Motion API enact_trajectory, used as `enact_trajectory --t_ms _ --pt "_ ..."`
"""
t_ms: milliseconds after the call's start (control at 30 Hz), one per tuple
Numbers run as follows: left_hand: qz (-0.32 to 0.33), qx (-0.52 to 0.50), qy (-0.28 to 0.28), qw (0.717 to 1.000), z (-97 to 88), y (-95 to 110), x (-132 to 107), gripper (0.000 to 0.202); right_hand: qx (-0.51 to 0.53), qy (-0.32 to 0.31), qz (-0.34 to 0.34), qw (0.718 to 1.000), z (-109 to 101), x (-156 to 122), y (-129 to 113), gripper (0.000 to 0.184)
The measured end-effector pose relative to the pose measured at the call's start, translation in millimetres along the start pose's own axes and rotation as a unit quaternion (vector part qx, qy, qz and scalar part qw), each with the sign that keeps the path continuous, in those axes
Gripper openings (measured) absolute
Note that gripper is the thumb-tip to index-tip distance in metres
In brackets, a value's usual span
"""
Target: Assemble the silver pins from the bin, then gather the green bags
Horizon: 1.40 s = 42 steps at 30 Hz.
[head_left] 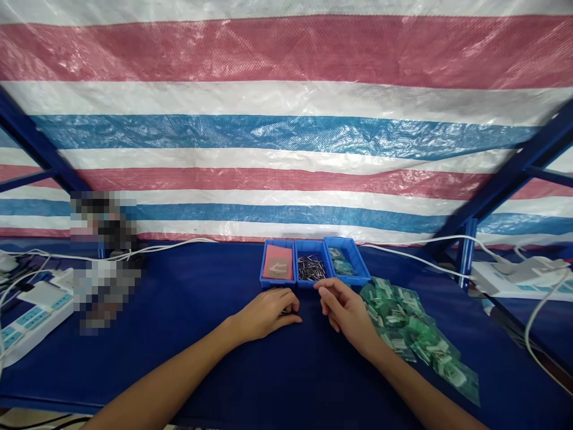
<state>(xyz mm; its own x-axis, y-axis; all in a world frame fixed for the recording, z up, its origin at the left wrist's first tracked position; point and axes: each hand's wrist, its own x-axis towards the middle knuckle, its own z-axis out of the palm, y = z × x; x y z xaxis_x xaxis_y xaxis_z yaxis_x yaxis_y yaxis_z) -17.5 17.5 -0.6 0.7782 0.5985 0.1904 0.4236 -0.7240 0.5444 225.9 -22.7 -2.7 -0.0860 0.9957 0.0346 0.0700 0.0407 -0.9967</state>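
My left hand rests on the blue table in front of the left bin, its fingers curled toward the thumb. A small glint shows beneath those fingers, too hidden to name. My right hand is just in front of the middle bin, with thumb and index finger close together; anything between them is too small to make out. Inside the left bin lie a pink sheet or bag and pale flat pieces. Thin metal pins or screws fill the middle bin. Small green packets lie in the right bin.
Right of my right arm, clear bags with green contents lie in a pile. Power strips with cables stand at the left and right. Behind the table hangs a striped tarp between blue frame posts.
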Motion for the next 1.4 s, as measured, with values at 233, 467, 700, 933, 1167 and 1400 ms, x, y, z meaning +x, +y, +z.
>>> enact_trajectory --t_ms 233,467,700,933,1167,1400 --pt "0.002 -0.025 0.007 1.0 -0.3 0 -1 0.015 -0.348 -0.094 -0.216 0.908 5 -8 7 0.021" --pt "0.009 -0.041 0.005 0.999 -1.5 2 -1 0.011 -0.396 -0.123 -0.188 0.89 7 -7 11 0.01" --pt "0.04 -0.034 -0.006 0.999 -3.6 4 1 0.012 -0.39 -0.137 -0.172 0.894 9 -5 15 0.013" --pt "0.016 -0.022 0.011 1.0 -1.3 3 0 0.012 -0.354 -0.106 -0.135 0.919 9 -7 11 0.011" --pt "0.025 0.016 0.013 0.999 0.5 3 1 0.015 -0.292 -0.08 -0.102 0.948 6 -9 2 0.015" --pt "0.035 0.04 0.007 0.999 -0.6 3 1 0.019 -0.269 -0.089 -0.08 0.956 6 -7 -1 0.011"
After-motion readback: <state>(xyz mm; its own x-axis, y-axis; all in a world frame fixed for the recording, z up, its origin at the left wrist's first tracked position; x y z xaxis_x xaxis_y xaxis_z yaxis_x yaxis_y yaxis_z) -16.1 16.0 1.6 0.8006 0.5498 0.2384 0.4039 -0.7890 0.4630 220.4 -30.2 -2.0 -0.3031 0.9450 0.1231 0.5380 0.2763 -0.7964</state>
